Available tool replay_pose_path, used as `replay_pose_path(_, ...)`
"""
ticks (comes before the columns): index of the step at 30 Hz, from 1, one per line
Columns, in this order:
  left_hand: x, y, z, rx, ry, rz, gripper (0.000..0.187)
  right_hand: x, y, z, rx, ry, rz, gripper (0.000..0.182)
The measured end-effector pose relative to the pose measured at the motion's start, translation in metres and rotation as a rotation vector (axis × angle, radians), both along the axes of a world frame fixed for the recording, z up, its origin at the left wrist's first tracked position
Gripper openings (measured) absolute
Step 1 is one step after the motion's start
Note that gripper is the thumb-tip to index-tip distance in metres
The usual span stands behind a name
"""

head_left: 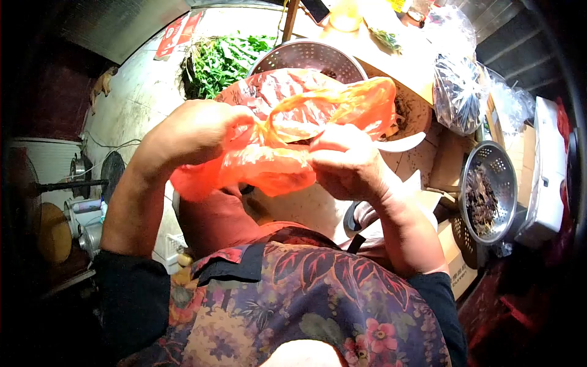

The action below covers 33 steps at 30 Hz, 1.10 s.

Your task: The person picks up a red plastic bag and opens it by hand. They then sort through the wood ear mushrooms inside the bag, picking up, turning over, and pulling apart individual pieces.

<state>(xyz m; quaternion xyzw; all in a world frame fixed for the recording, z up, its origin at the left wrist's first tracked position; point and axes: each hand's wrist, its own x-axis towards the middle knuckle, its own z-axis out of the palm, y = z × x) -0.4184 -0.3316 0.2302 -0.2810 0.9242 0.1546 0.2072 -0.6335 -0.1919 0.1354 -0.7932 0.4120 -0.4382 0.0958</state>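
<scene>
A thin red plastic bag (263,168) is stretched between my two hands above my lap. My left hand (223,125) is closed on the bag's left side. On the other side, my right hand (342,159) pinches the bag near its gathered edge. The upper part of the bag spreads out past both hands, and whatever it may contain cannot be made out. Just beyond the bag stands a metal colander (306,55), partly covered by it.
Leafy greens (229,61) lie on the floor at the upper left. To the right, another colander (488,192) holds dark, dried-looking pieces. Clear plastic bags (458,92) and a white foam box (543,171) stand along the right. A phone (316,9) lies at the top.
</scene>
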Motion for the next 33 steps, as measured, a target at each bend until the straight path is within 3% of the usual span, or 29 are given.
replay_pose_path(1,0.003,-0.004,-0.013,-0.001,-0.002,0.006,0.046,-0.001,0.009,0.001,0.081,0.026,0.041,0.009)
replay_pose_path(3,0.009,-0.025,-0.057,-0.197,0.462,-0.197,0.046,-0.003,0.023,-0.001,0.371,0.058,0.149,0.009)
replay_pose_path(4,0.006,-0.027,-0.063,-0.163,0.393,-0.060,0.046,-0.001,0.029,-0.003,0.547,0.092,0.126,0.010)
replay_pose_path(5,0.001,-0.029,-0.067,-0.129,0.324,0.074,0.047,-0.001,0.030,-0.003,0.546,0.089,0.128,0.010)
replay_pose_path(7,-0.007,-0.036,-0.076,-0.157,0.472,0.170,0.045,-0.002,0.032,-0.003,1.045,0.323,0.158,0.016)
replay_pose_path(9,-0.011,-0.047,-0.074,0.223,0.350,0.507,0.045,-0.009,0.039,-0.013,1.117,0.200,0.274,0.026)
replay_pose_path(11,-0.010,-0.045,-0.079,0.224,0.260,0.555,0.052,-0.012,0.040,-0.018,1.287,0.165,0.360,0.032)
replay_pose_path(12,-0.010,-0.036,-0.084,-0.035,0.277,0.470,0.056,-0.013,0.035,-0.018,1.374,0.209,0.387,0.036)
replay_pose_path(13,-0.010,-0.027,-0.090,-0.292,0.290,0.379,0.061,-0.016,0.034,-0.020,1.339,0.078,0.385,0.038)
replay_pose_path(15,-0.014,-0.011,-0.100,-0.519,0.120,0.308,0.079,-0.021,0.031,-0.026,1.199,0.130,0.106,0.042)
replay_pose_path(17,-0.014,-0.007,-0.110,-0.725,0.092,0.270,0.065,-0.021,0.025,-0.031,1.067,0.274,-0.225,0.041)
replay_pose_path(18,-0.013,-0.017,-0.118,-0.702,0.102,0.325,0.055,-0.021,0.022,-0.037,1.069,0.275,-0.226,0.041)
replay_pose_path(19,-0.011,-0.031,-0.124,-0.678,0.113,0.379,0.045,-0.020,0.019,-0.046,0.908,0.312,-0.311,0.036)
replay_pose_path(20,-0.009,-0.037,-0.122,-0.651,0.202,0.387,0.023,-0.020,0.016,-0.056,0.746,0.347,-0.393,0.033)
replay_pose_path(21,0.000,-0.055,-0.133,-0.564,0.342,0.388,0.024,-0.020,0.012,-0.066,0.581,0.381,-0.471,0.033)
replay_pose_path(23,0.010,-0.089,-0.159,0.099,0.766,0.558,0.026,-0.024,-0.003,-0.084,0.403,0.349,-0.564,0.047)
replay_pose_path(24,0.004,-0.097,-0.149,0.172,0.745,0.475,0.030,-0.020,-0.005,-0.068,0.380,0.346,-0.591,0.049)
replay_pose_path(25,0.000,-0.091,-0.147,0.756,0.896,0.742,0.031,-0.017,-0.008,-0.049,0.356,0.343,-0.618,0.052)
replay_pose_path(26,-0.010,-0.077,-0.122,0.847,0.897,0.860,0.030,-0.024,-0.017,-0.045,0.280,0.218,-0.519,0.055)
replay_pose_path(28,-0.016,-0.077,-0.111,0.940,0.897,0.979,0.030,-0.031,-0.036,-0.059,0.214,0.292,-0.599,0.062)
replay_pose_path(30,-0.016,-0.089,-0.119,1.271,1.062,0.750,0.027,-0.040,-0.055,-0.063,0.119,0.302,-0.628,0.070)
replay_pose_path(31,-0.019,-0.095,-0.124,1.273,1.063,0.750,0.027,-0.042,-0.063,-0.062,0.442,0.397,-0.712,0.076)
replay_pose_path(33,-0.040,-0.091,-0.113,1.348,0.974,1.101,0.030,-0.046,-0.078,-0.044,0.617,0.399,-0.719,0.082)
